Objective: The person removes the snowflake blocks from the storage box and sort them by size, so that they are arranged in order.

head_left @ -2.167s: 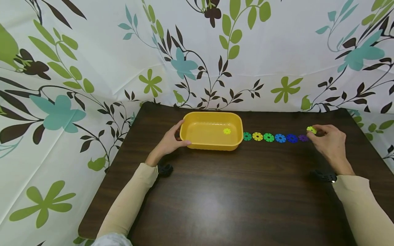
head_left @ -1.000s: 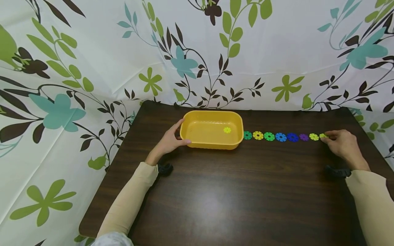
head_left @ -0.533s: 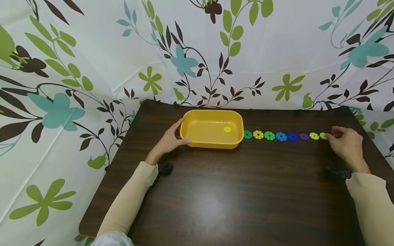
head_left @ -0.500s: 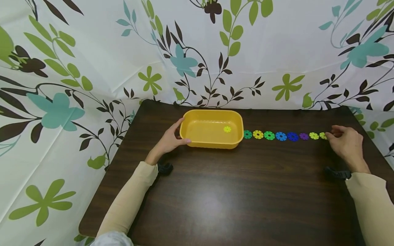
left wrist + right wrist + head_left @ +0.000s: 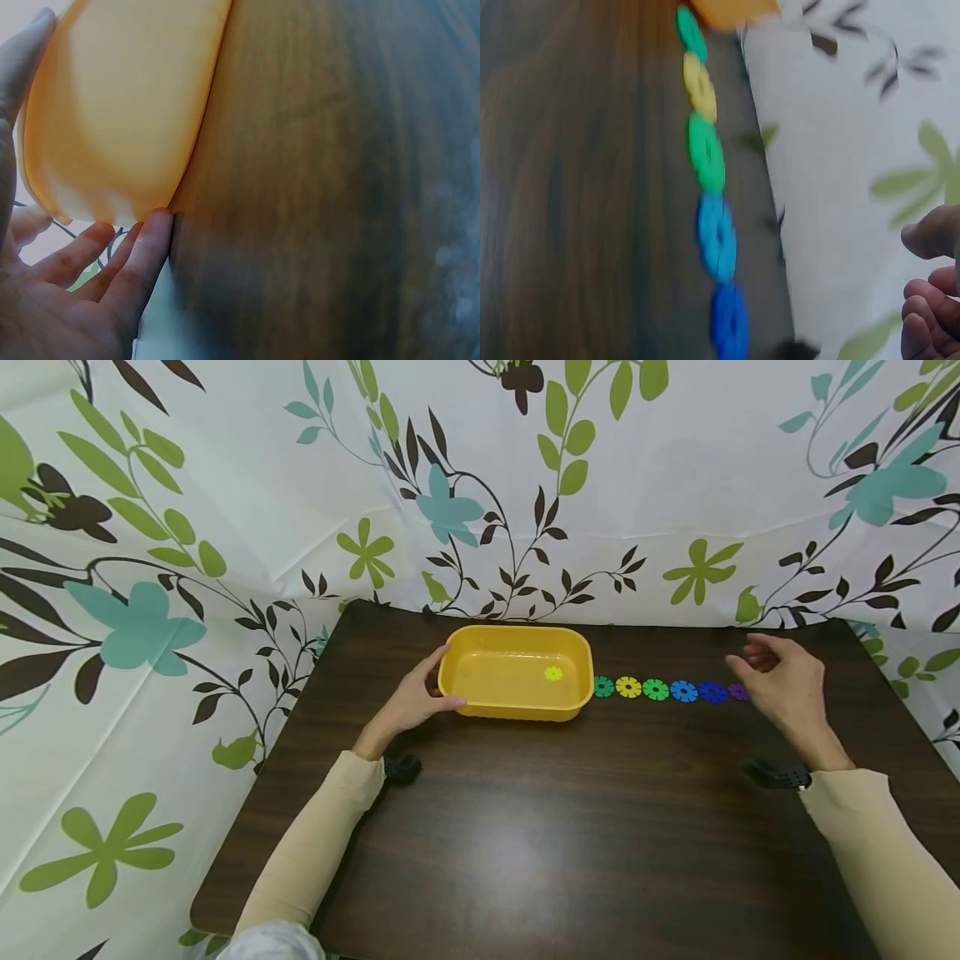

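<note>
My left hand (image 5: 408, 700) holds the left end of a yellow plastic tub (image 5: 517, 712), thumb at the front corner and fingers at the back; the left wrist view shows fingertips against its wall. A yellow-green flower disc (image 5: 553, 673) lies inside, toward the right. From the tub a row of notched discs runs right: dark green (image 5: 603, 686), yellow (image 5: 628, 687), green (image 5: 656, 689), light blue (image 5: 684, 691), dark blue (image 5: 712, 692) and purple (image 5: 738, 692). My right hand (image 5: 787, 687), empty with loosely bent fingers, is raised over the row's right end, hiding the yellow-green discs there.
The dark wood-grain table (image 5: 487, 827) meets a white leaf-patterned cloth (image 5: 637, 468) along its back and left edges. Each wrist wears a black band; the right band (image 5: 778, 775) hovers over the tabletop.
My right hand set a second yellow-green disc beside the first at the row's right end, let go and has since lifted back left. My left hand stays on the tub.
</note>
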Motion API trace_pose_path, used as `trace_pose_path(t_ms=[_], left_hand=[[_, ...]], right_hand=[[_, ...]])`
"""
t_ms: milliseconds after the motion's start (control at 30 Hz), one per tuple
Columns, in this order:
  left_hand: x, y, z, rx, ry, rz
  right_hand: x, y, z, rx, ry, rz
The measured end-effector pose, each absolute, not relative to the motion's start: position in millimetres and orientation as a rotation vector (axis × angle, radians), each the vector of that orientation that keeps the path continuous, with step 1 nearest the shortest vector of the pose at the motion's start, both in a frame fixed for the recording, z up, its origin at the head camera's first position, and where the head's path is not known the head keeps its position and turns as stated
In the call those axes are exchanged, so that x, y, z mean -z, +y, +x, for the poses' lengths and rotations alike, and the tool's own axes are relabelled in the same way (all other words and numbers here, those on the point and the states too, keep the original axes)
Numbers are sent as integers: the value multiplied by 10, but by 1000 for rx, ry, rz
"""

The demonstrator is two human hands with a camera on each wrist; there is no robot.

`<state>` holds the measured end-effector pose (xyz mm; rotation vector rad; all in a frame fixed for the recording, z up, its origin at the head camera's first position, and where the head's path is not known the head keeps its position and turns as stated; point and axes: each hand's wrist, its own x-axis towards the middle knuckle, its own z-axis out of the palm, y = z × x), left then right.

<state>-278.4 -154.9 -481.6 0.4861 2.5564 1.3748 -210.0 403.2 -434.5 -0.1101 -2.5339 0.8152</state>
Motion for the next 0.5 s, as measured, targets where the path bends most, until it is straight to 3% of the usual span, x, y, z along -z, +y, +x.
trace_pose_path(t_ms=[500], left_hand=[[4802,-1552,-2783,-1400,2533,504]], right_hand=[[4087,3069,-2316,-865,-2598,282]])
